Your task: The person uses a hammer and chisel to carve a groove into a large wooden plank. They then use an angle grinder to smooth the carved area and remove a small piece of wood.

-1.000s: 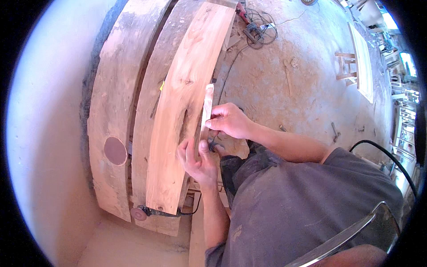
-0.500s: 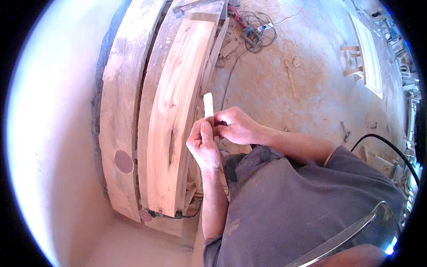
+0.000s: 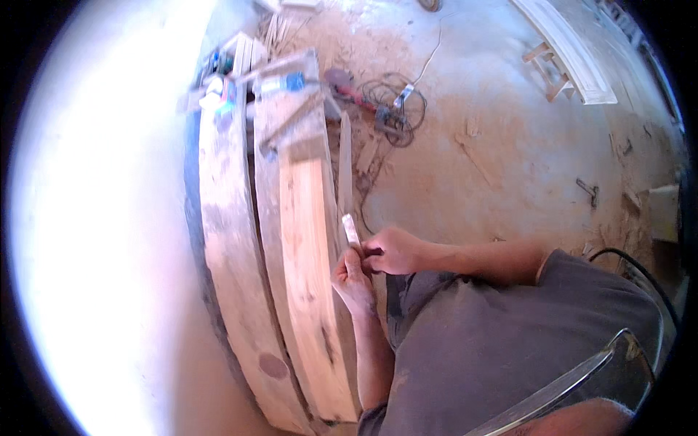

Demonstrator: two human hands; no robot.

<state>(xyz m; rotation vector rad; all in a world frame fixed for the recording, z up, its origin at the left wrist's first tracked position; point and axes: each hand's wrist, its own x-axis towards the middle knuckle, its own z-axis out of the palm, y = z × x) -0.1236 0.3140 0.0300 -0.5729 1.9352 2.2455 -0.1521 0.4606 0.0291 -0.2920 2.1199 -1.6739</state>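
My left hand (image 3: 354, 282) is closed, thumb and fingers pinching a short, pale, flat strip (image 3: 350, 229) that sticks up above the fist. What the strip is made of cannot be made out. Close against it, my right hand (image 3: 396, 251) has its fingers curled in at the strip's lower end, and the fingertips are partly hidden. Both hands are just right of a light wooden board (image 3: 309, 276) with dark knots. That board lies on a weathered plank bench (image 3: 233, 254).
A round sanding disc (image 3: 273, 365) lies on the bench's near end. Farther off are a clear bottle with a blue cap (image 3: 282, 83) and a hammer-like tool (image 3: 291, 123). A red power tool (image 3: 352, 94) and coiled cable (image 3: 414, 116) lie on the dusty floor. A pale bench (image 3: 567, 51) stands far right.
My view has tilted up, so the board and hands appear lower and more of the bench's far end shows. Both hands stay together at the pale strip.
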